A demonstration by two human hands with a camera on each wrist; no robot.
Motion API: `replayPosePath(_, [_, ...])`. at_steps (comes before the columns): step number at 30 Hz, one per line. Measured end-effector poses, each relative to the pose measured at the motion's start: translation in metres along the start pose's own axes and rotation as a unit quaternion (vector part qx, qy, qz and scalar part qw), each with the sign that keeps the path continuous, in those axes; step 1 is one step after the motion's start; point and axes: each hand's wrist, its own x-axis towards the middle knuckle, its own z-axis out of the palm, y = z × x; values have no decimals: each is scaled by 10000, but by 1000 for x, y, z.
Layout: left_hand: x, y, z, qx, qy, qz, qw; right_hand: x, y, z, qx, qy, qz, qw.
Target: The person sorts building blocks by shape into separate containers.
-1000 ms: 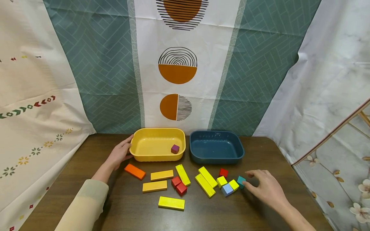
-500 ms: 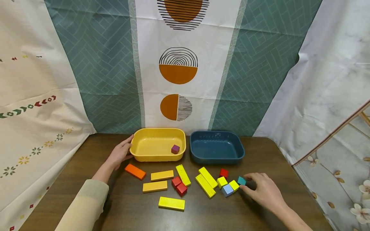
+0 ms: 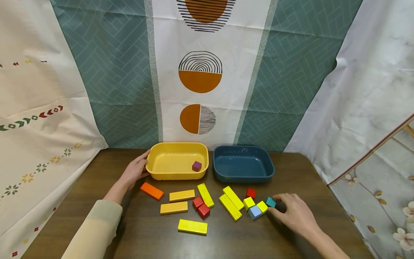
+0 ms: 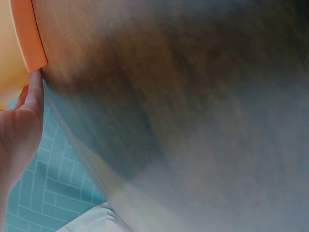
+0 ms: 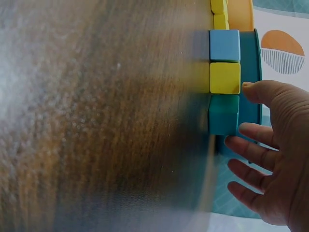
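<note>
At the left end of the yellow tray (image 3: 155, 177), my left hand (image 3: 132, 174) rests with its fingers along the outer wall. In the left wrist view, the fingers of the left hand (image 4: 19, 130) stretch beside the tray, overlapped at the tip by an orange block (image 4: 29, 36). My right hand (image 3: 295, 214) is low over the table, its thumb and index finger spread on either side of a teal cube (image 3: 271, 202). The right wrist view shows the teal cube (image 5: 223, 115) beside a yellow cube (image 5: 225, 78), with the right hand's (image 5: 275, 145) fingers loosely bent and apart.
A purple cube (image 3: 196, 166) lies inside the yellow tray. The dark blue tray (image 3: 244, 178) stands right of it. A light blue cube (image 3: 254, 212), red cubes (image 3: 203, 211), yellow blocks (image 3: 192, 227) and light orange blocks (image 3: 174, 208) are spread across the brown table (image 3: 145, 241).
My right hand has moved slightly left, its thumb and index finger coming to either side of the teal cube, then held still. The left hand has stayed at the yellow tray.
</note>
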Motion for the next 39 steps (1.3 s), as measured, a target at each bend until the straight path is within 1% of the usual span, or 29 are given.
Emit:
replayPosePath(6, [2, 1, 0, -64, -3, -56, 10000, -1, 0, -1, 3, -14, 34, 10000])
replayPosePath(13, [2, -1, 2, -45, -9, -77, 10000, -3, 0, 0, 36, -122, 143, 9998])
replayPosePath(25, [3, 0, -1, -101, 0, -146, 9998, -1, 4, 3, -141, -56, 34, 9999])
replayPosePath(31, [3, -1, -2, -88, 18, -178, 9998, 1, 5, 4, -154, -165, 104, 9997])
replayPosePath(39, [2, -1, -1, -84, 20, -170, 9998, 1, 7, 8, -120, -145, 125, 9997])
